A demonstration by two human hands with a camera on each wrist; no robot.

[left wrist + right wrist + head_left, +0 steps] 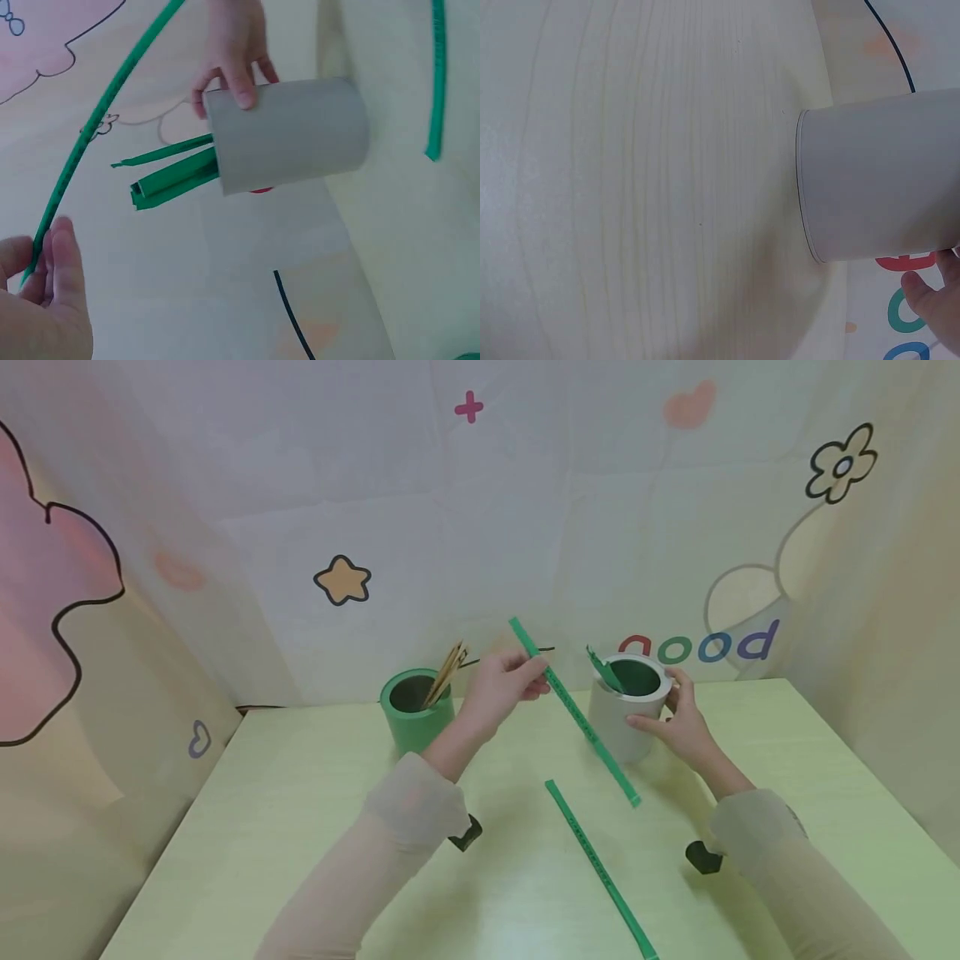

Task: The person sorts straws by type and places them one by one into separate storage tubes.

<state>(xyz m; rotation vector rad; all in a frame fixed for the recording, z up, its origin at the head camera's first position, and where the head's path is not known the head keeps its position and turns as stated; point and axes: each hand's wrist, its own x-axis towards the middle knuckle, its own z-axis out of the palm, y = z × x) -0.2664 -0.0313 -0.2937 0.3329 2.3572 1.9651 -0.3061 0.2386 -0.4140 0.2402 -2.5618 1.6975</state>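
My left hand (502,681) pinches a long, flat green strip (581,720) with small dark printing between thumb and fingers. It slants down to the right, its lower end in front of a white cylindrical container (613,720). My right hand (686,718) holds that container at its right side near the rim, thumb in front and fingers behind. Some green pieces (176,180) stick out of the container's mouth in the left wrist view. In the right wrist view the container's wall (877,180) shows, with only part of the hand (934,300).
A second green strip (598,868) lies on the pale wooden table (300,827). Left of my left hand stands a green container (420,727) holding thin wooden sticks (448,672). A printed curtain (525,543) hangs behind the table.
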